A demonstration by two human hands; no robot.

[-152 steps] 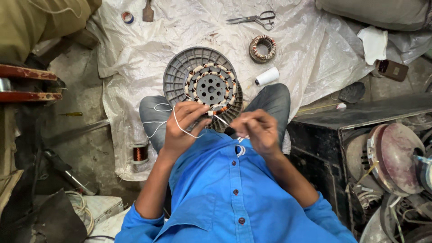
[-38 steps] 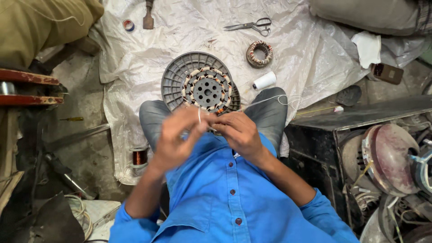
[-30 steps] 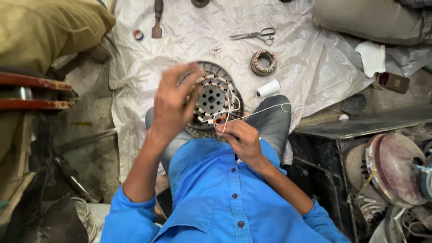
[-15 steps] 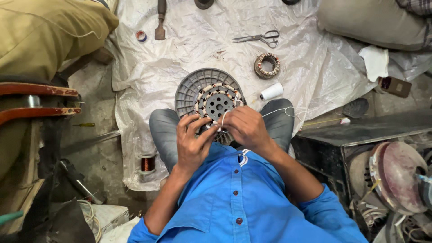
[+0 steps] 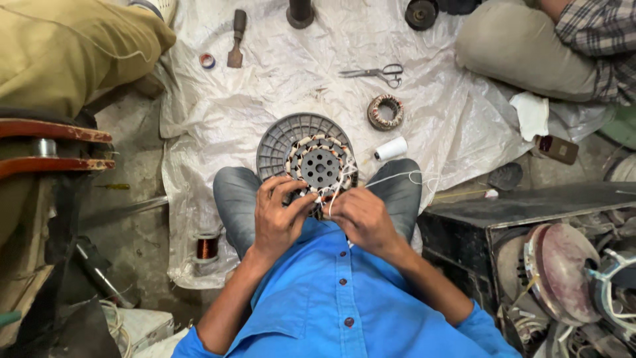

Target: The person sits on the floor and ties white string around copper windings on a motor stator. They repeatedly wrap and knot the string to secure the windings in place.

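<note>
A round grey fan stator (image 5: 311, 156) with copper coils wound around its core rests against my knees on a white plastic sheet. My left hand (image 5: 278, 217) grips its near edge with the fingers curled on the windings. My right hand (image 5: 361, 220) pinches a white thread (image 5: 341, 182) that loops over the coils and trails right across my knee toward a small white thread spool (image 5: 392, 148).
On the white plastic sheet (image 5: 265, 86) lie scissors (image 5: 376, 72), a smaller wound coil ring (image 5: 385, 111), a wooden-handled tool (image 5: 236, 38) and a tape roll (image 5: 207, 61). A copper wire spool (image 5: 208, 248) stands left. Other people's legs sit at top left and top right. Fan parts (image 5: 563, 278) crowd the right.
My left hand, raised high over the stator a second ago while pulling thread, has come back down onto the near edge. Both hands now sit close together at the coils.
</note>
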